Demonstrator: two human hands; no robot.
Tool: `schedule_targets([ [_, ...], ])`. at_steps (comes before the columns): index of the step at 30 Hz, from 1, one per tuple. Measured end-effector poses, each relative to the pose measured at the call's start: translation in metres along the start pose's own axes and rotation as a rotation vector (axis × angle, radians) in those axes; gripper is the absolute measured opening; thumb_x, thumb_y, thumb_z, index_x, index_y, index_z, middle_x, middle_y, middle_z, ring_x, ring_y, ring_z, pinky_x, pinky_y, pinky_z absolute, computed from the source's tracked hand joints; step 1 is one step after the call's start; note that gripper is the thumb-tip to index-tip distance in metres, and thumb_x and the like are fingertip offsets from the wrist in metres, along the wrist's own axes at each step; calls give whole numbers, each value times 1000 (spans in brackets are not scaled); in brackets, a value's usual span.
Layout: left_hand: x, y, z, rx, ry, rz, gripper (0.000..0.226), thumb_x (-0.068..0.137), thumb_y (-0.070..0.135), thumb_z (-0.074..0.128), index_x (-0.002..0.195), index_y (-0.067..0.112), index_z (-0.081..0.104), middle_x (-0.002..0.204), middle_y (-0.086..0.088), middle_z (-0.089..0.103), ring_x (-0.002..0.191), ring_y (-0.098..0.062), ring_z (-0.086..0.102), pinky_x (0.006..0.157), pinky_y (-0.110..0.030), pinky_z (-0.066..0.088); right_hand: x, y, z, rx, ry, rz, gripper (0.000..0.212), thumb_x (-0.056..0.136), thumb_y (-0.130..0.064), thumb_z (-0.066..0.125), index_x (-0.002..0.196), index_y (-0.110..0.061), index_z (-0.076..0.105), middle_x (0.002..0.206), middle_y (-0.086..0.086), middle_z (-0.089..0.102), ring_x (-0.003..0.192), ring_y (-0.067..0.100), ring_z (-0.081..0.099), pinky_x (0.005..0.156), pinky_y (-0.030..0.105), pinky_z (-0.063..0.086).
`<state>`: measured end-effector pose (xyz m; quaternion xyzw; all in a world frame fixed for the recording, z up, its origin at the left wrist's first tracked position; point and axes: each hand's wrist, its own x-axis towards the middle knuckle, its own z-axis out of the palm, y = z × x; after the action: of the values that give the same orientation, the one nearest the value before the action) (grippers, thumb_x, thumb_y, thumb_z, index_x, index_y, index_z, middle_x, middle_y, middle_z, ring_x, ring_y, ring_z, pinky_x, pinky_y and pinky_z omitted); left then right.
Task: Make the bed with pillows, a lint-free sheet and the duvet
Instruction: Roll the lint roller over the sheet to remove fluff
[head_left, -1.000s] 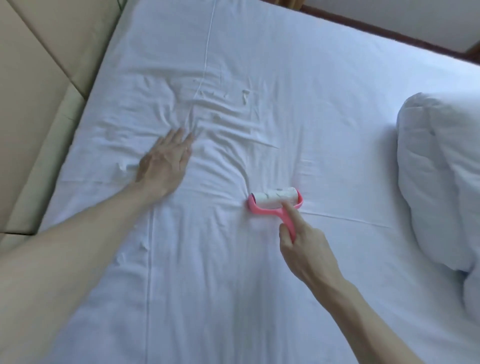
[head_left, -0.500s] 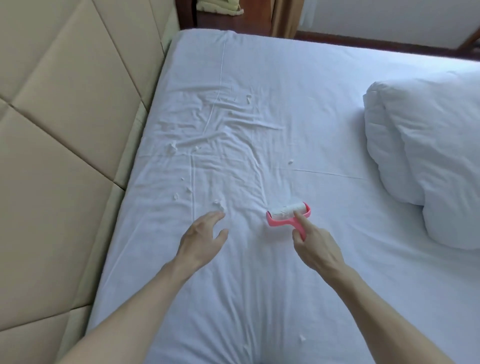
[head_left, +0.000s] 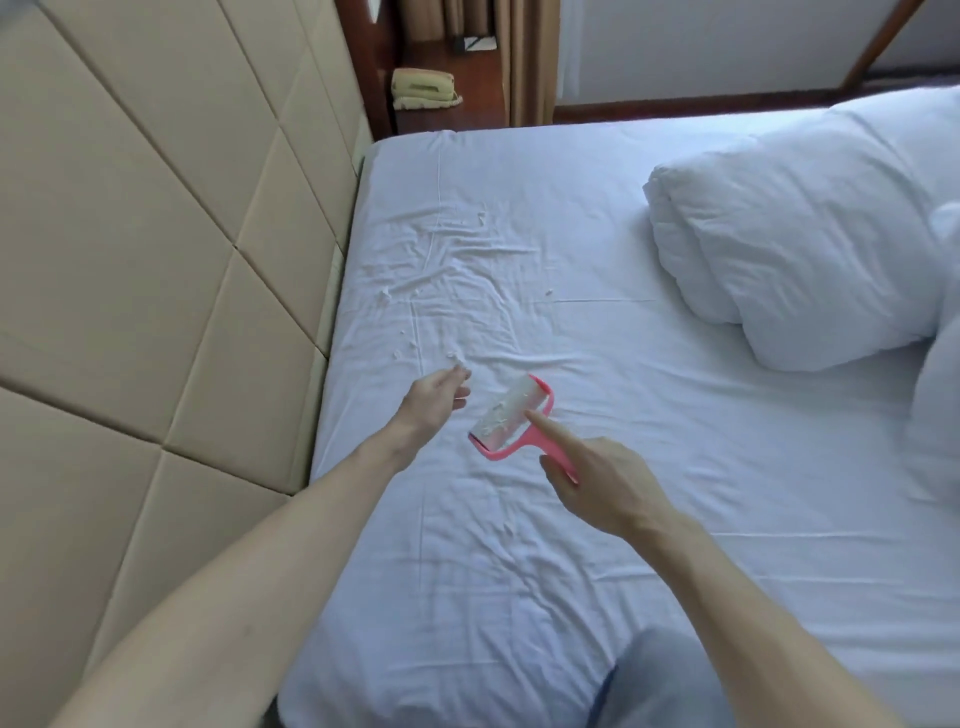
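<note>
A white fitted sheet (head_left: 623, 467) covers the bed, wrinkled near the headboard, with several small white lint bits (head_left: 387, 296) scattered on it. My right hand (head_left: 602, 483) grips the handle of a pink lint roller (head_left: 511, 418), index finger stretched along the frame; the roller is lifted and tilted, its sticky drum speckled with lint. My left hand (head_left: 434, 397) hovers just left of the roller, its fingertips at a lint bit (head_left: 460, 369); whether they pinch it is unclear. A bunched white duvet (head_left: 810, 234) lies at the right.
A padded beige headboard (head_left: 156, 260) runs along the left. Behind the bed's far corner stands a dark wooden nightstand (head_left: 447, 111) with a beige telephone (head_left: 423, 89), beside curtains. A blue-clad knee (head_left: 665, 686) rests on the bed's near edge.
My view has swung up and away from the sheet. The left hand came off the sheet and moved toward the roller. The roller lifted from the sheet and turned diagonal.
</note>
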<state>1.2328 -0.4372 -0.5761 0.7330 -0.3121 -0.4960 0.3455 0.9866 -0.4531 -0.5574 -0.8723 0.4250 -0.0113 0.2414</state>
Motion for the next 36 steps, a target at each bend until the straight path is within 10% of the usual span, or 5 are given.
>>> schedule_targets([
  [4, -46, 31, 21, 21, -76, 8, 54, 104, 58, 41, 137, 19, 61, 129, -6, 65, 114, -17, 65, 103, -33, 48, -41, -11, -24, -17, -3, -116, 60, 103, -38, 46, 158, -47, 23, 95, 1, 70, 88, 31, 64, 65, 38, 40],
  [9, -109, 48, 65, 63, -72, 59, 54, 104, 60, 39, 121, 17, 66, 111, 6, 63, 94, -6, 62, 74, -15, 46, -73, -3, -55, -65, -20, -279, 69, 102, -36, 49, 162, -33, 15, 81, 3, 61, 75, 32, 60, 61, 39, 40],
  [18, -303, -20, 133, -286, 406, 16, 41, 101, 53, 56, 93, 12, 52, 80, -10, 43, 67, -23, 42, 52, -29, 39, -166, -3, -61, -61, -165, -866, 63, 101, -37, 53, 155, -23, 24, 68, 2, 59, 60, 29, 57, 51, 34, 32],
  [27, -570, -172, 211, -460, 913, -426, 65, 81, 80, 61, 106, 21, 70, 77, 0, 71, 68, -16, 69, 59, -25, 52, -352, -83, 37, 5, -605, -1312, 65, 99, -34, 51, 156, -23, 23, 66, -4, 57, 56, 28, 58, 52, 37, 47],
  [36, -757, -266, 295, -676, 1047, -502, 48, 86, 65, 65, 111, 24, 66, 101, 0, 72, 91, -12, 69, 75, -23, 52, -513, -139, 108, -96, -624, -1657, 62, 100, -40, 49, 154, -23, 24, 70, 5, 67, 58, 33, 65, 51, 36, 50],
])
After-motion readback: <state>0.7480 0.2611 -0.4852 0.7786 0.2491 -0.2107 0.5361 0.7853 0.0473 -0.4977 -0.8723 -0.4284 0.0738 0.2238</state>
